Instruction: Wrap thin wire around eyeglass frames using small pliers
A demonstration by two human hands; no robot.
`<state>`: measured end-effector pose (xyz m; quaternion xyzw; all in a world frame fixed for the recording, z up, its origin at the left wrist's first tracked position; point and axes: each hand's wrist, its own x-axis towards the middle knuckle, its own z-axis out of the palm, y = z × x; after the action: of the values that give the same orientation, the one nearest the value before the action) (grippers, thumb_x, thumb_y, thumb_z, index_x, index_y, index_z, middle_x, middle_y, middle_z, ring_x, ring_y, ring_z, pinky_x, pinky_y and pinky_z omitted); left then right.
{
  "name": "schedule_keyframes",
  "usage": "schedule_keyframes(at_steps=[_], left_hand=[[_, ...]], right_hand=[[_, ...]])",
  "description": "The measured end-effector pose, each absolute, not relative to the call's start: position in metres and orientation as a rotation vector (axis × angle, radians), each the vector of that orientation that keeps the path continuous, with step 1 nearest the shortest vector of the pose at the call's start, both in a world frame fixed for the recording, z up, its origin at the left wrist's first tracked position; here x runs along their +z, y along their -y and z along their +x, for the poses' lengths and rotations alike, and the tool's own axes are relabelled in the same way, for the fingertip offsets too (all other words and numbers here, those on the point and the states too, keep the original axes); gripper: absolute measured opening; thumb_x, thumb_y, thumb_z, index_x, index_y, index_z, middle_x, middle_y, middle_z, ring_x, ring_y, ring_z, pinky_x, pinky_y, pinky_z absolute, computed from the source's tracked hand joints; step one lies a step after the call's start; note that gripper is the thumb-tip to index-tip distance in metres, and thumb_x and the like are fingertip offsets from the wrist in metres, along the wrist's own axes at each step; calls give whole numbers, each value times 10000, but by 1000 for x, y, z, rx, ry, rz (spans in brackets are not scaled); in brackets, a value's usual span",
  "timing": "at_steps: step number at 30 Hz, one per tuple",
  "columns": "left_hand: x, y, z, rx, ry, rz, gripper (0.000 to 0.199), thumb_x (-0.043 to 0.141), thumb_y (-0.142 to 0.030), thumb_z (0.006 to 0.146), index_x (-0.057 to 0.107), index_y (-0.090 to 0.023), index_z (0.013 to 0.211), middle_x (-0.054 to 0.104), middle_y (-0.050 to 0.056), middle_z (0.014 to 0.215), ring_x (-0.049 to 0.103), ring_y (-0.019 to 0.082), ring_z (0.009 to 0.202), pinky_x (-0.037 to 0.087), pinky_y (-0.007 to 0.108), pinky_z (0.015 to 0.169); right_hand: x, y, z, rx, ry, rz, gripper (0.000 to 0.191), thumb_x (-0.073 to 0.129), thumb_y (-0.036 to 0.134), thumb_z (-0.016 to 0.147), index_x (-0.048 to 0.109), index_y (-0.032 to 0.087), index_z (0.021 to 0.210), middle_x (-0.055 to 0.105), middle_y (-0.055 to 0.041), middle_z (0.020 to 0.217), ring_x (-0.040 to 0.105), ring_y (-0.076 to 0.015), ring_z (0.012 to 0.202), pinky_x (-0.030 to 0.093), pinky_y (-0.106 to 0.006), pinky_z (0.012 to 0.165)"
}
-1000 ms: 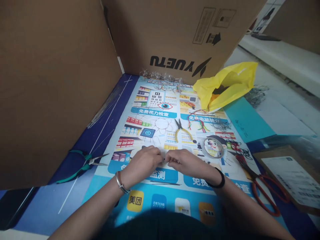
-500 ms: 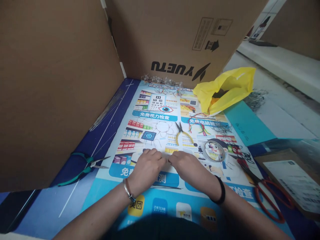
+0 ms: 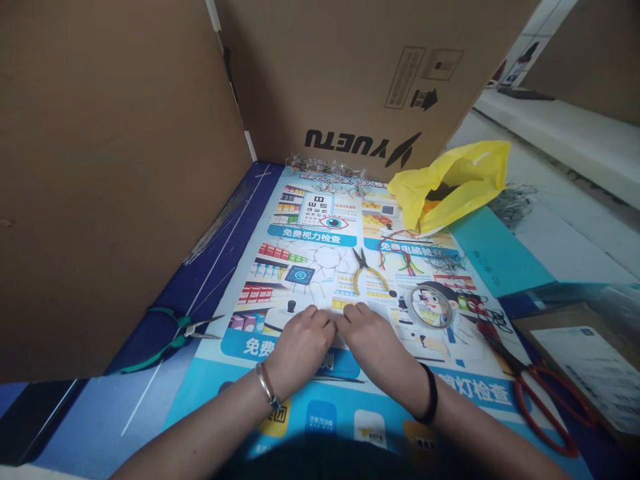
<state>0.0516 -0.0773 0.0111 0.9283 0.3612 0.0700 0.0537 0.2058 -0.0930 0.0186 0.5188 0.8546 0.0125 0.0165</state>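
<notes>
The piece being worked, if any, is hidden between the fingertips of the left hand (image 3: 304, 347) and right hand (image 3: 375, 343), just above the poster (image 3: 200, 373). Fingers curl inward; I cannot tell whether either grip is closed on something. Beyond, a petal-shaped wire outline (image 3: 327, 258) looks already bent; what remains is unclear. Yellow-handled pliers (image 3: 363, 267) and green-handled pliers (image 3: 183, 327) lie unheld.

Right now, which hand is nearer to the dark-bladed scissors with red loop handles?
Right. The right hand is to the left of the scissors, apart from them; the left hand is farther left.
</notes>
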Motion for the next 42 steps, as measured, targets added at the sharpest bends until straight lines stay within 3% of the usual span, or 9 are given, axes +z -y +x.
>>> schedule_keyframes(at_steps=[8,18,27,35,39,42], left_hand=[[12,76,54,274,-1117,2794,126,508,-73,821,569,-137,732,538,57,804,465,210,776,454,351,693],[9,76,53,266,-1103,2755,125,475,-43,824,576,-115,843,549,68,885,489,199,828,477,335,763],[5,73,49,325,-1177,2675,158,467,-34,819,566,-148,867,555,50,903,509,199,848,487,328,739],[-4,63,45,613,-1250,2332,211,425,-46,832,605,-154,825,590,37,832,550,147,776,470,278,711],[-5,57,45,780,-1222,2026,179,493,-80,797,638,-182,773,627,13,812,571,140,786,458,271,710],[-8,53,45,841,-1221,1781,116,559,-119,746,649,-191,727,649,6,783,586,147,772,462,281,718]], right_hand=[[19,93,203,43,-2642,1640,75,533,102,818,556,169,794,568,-71,805,499,-225,768,379,-328,598],[19,93,203,-56,-2640,1620,102,503,77,822,565,158,835,569,-88,834,508,-232,787,402,-327,616],[16,84,210,-308,-2642,1765,219,453,36,812,597,155,925,595,-70,867,534,-192,821,414,-296,718],[0,71,222,-1125,-2792,2070,160,477,63,749,590,176,758,602,-10,767,547,-134,761,428,-256,693],[-5,69,222,-1895,-2422,2220,77,536,188,743,596,182,790,579,9,721,548,-114,633,463,-239,573],[-5,68,219,-2335,-2115,2245,136,608,288,711,599,176,787,581,15,723,546,-107,605,492,-251,558]])
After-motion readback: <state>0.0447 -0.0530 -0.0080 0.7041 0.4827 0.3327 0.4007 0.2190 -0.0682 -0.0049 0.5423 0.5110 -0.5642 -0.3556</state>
